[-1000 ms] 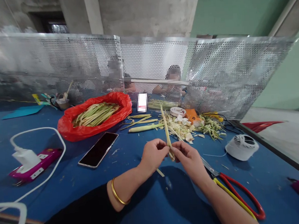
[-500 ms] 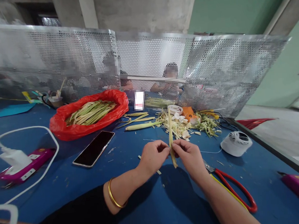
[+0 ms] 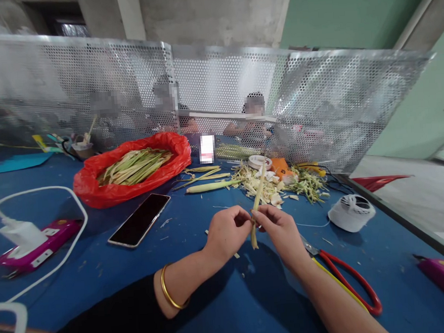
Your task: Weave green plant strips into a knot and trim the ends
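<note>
Between my two hands a pale green-yellow plant stalk (image 3: 260, 191) stands nearly upright, its top leaning right. My left hand (image 3: 229, 232) pinches it from the left, low on its length. From the other side, the thumb and fingers of my right hand (image 3: 277, 228) close on the same spot. Below the fingers the frayed lower end sticks out. A thin white thread runs from near my right hand to a spool of white thread (image 3: 350, 213). Red-handled scissors (image 3: 347, 274) lie beside my right forearm, partly hidden by it.
Plant scraps (image 3: 259, 186) lie beyond my hands, near a roll of tape (image 3: 259, 162). A red plastic bag (image 3: 90, 188) holds long leaves. On the left are a phone (image 3: 140, 221) and a purple power strip (image 3: 45, 245). Behind a perforated metal screen (image 3: 216, 80) sit other people.
The stalk's upper end has tilted to the right and its lower end has swung slightly left. Both hands stay closed on it in nearly the same place.
</note>
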`<control>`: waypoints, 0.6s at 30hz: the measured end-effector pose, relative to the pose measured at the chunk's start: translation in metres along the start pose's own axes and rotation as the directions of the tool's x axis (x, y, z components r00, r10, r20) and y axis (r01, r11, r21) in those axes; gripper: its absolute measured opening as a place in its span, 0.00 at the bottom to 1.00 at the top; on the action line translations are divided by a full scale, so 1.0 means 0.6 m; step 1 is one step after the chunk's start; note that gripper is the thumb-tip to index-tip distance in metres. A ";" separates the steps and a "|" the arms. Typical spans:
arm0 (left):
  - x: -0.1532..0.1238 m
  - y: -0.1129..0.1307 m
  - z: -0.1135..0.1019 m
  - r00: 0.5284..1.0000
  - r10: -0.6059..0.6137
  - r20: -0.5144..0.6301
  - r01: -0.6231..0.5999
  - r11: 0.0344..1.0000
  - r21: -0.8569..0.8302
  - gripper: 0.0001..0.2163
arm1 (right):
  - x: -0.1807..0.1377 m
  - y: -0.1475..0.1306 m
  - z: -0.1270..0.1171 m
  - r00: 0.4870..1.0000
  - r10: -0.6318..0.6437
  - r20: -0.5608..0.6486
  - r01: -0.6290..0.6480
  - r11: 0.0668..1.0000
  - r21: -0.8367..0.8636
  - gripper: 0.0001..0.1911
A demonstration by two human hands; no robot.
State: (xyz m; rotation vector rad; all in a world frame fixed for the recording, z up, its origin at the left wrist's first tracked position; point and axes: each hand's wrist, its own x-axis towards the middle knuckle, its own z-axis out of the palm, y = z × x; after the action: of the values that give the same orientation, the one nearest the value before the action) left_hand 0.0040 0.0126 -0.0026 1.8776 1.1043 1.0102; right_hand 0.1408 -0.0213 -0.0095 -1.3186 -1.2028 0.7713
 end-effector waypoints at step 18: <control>0.005 0.004 0.002 0.987 -0.149 0.068 0.162 0.950 -0.269 0.05 | -0.001 -0.001 -0.002 0.992 0.106 0.070 -0.116 0.978 0.171 0.12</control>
State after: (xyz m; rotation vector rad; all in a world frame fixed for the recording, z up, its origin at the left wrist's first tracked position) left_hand 0.0071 0.0142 -0.0002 1.5612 1.0111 0.9697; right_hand 0.1414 -0.0222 -0.0086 -1.2321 -1.0892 0.9812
